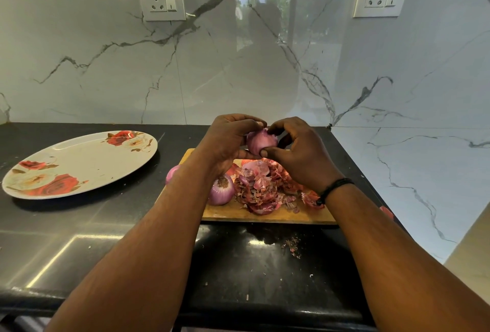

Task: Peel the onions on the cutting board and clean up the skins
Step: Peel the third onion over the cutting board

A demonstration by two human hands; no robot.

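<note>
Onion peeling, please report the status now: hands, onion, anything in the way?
Left hand and right hand both grip one onion above the cutting board. Skins piled on board beside a peeled onion. Nothing blocking.

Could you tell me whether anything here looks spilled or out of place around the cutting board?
Yes. Small onion-skin flakes lie scattered on the black counter in front of the cutting board, away from the main skin pile. One reddish piece also sits off the board's right edge.
</note>
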